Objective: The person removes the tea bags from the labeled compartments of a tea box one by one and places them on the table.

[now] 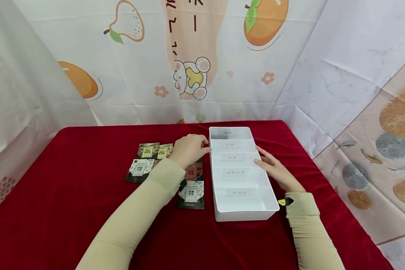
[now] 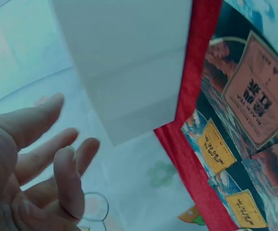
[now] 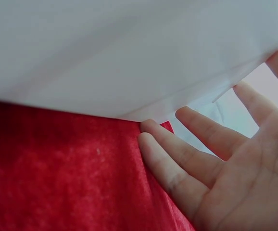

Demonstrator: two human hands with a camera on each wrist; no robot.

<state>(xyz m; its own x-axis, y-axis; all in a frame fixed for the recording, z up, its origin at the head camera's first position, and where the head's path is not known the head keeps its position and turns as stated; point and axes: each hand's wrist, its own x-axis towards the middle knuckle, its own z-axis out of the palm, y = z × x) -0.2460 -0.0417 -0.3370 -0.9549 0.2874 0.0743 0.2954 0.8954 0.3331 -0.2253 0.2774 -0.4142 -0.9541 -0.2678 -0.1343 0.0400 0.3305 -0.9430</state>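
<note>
A long white box with several labelled compartments stands on the red cloth. My right hand is at its right side, fingers spread, with fingertips right at the wall; in the right wrist view, fingers reach the white wall's lower edge. Near the box's left rim, my left hand hovers with loosely bent fingers and nothing in them, as the left wrist view shows. Tea packets lie under and beside that arm: a black tea packet, a white-labelled packet and another white-labelled packet.
Two yellow-labelled packets lie at the back of the group, partly behind the left hand. Red cloth covers the table. Printed curtains hang behind the table and along its sides.
</note>
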